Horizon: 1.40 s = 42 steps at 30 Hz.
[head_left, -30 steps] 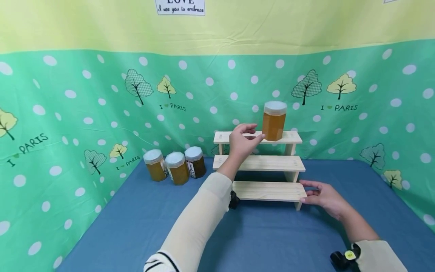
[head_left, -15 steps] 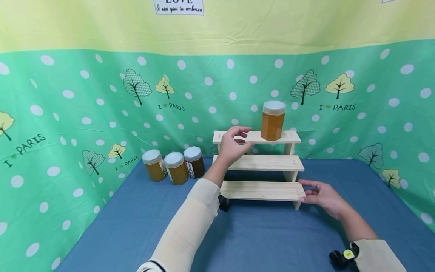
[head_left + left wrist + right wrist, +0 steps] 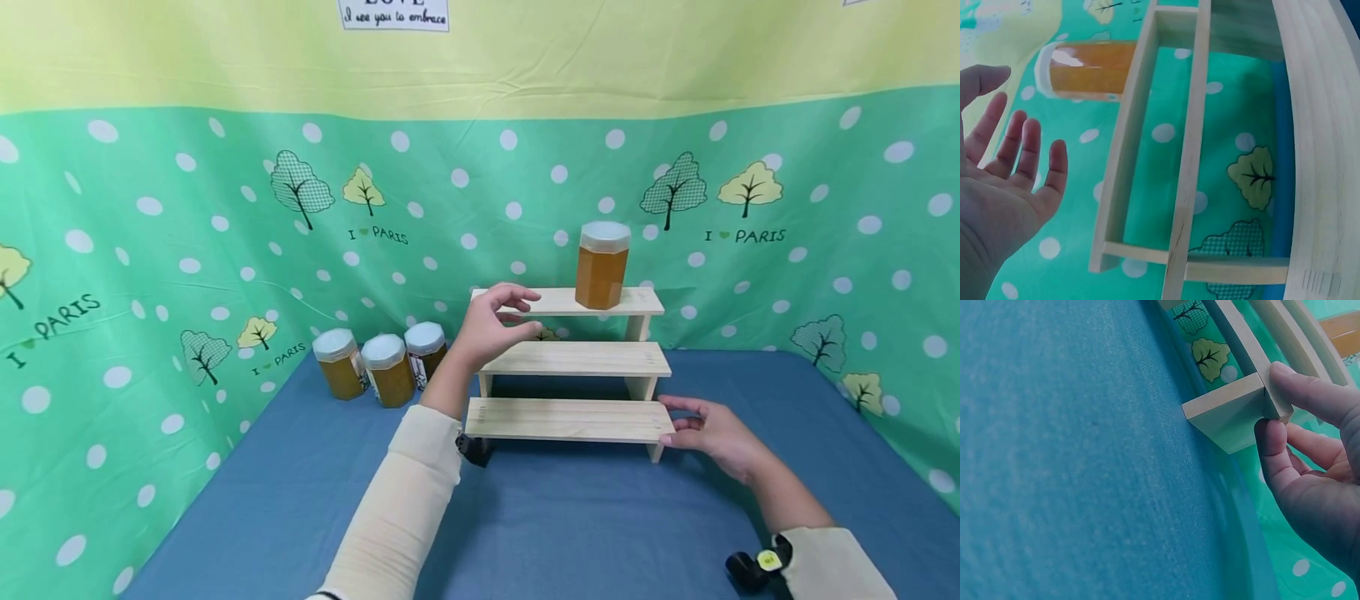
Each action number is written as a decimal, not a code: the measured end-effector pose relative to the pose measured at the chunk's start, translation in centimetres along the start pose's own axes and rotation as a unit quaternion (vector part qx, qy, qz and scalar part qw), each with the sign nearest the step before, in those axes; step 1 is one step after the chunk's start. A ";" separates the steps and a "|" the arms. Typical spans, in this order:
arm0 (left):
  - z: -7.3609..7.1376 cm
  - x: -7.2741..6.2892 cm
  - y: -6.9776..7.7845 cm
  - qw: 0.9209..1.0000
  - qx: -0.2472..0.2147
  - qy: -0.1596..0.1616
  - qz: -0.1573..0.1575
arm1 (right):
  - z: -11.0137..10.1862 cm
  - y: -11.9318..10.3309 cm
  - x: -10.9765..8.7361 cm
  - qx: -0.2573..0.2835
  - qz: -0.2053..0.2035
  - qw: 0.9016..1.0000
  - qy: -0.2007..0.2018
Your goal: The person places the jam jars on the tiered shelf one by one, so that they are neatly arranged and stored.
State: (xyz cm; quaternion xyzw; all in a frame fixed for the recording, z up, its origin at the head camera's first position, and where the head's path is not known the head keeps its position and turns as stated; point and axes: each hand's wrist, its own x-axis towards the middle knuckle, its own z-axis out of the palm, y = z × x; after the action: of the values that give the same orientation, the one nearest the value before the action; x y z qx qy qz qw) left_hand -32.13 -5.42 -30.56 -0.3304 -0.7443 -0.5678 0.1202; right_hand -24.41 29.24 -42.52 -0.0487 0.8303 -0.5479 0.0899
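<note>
A three-step wooden display stand (image 3: 570, 358) stands on the blue tablecloth. On its top step, right of the middle, a honey jar (image 3: 602, 267) with a white lid is upright. My left hand (image 3: 491, 325) hovers by the left part of the upper steps, fingers loosely bent and holding nothing; in the left wrist view that hand (image 3: 1007, 169) is apart from the jar (image 3: 1094, 69). At the right end of the lowest step, my right hand (image 3: 716, 437) grips the board's corner. The right wrist view shows its thumb (image 3: 1307, 390) on one face of that board and fingers against the other.
Several more jars are grouped on the cloth left of the stand, among them an amber one (image 3: 341, 367) and a darker one (image 3: 427, 354). Behind everything hangs a green dotted curtain (image 3: 420, 250) printed with trees. The blue cloth (image 3: 570, 525) covers the table in front.
My left hand has drawn away from the jar on the top step, moving left and slightly down. The jar stays where it was. My right hand keeps its place on the stand.
</note>
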 end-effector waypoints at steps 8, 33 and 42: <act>-1.1 -1.0 0.1 1.000 0.008 -0.017 -0.002 | 0.0 -0.1 -0.1 0.001 -0.002 1.000 -0.002; -3.1 -3.9 -1.2 0.999 -0.034 0.019 0.016 | 0.0 -0.2 0.0 0.004 -0.006 1.000 0.004; -4.0 -5.4 2.4 0.999 -0.021 0.033 0.010 | 0.1 -0.1 -0.1 0.003 -0.003 1.000 0.003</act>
State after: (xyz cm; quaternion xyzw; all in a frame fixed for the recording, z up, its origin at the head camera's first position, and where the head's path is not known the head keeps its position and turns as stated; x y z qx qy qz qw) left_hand -27.33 -10.69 -30.48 -0.3212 -0.7244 -0.5927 0.1439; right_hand -24.31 29.11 -42.44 -0.0494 0.8286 -0.5510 0.0857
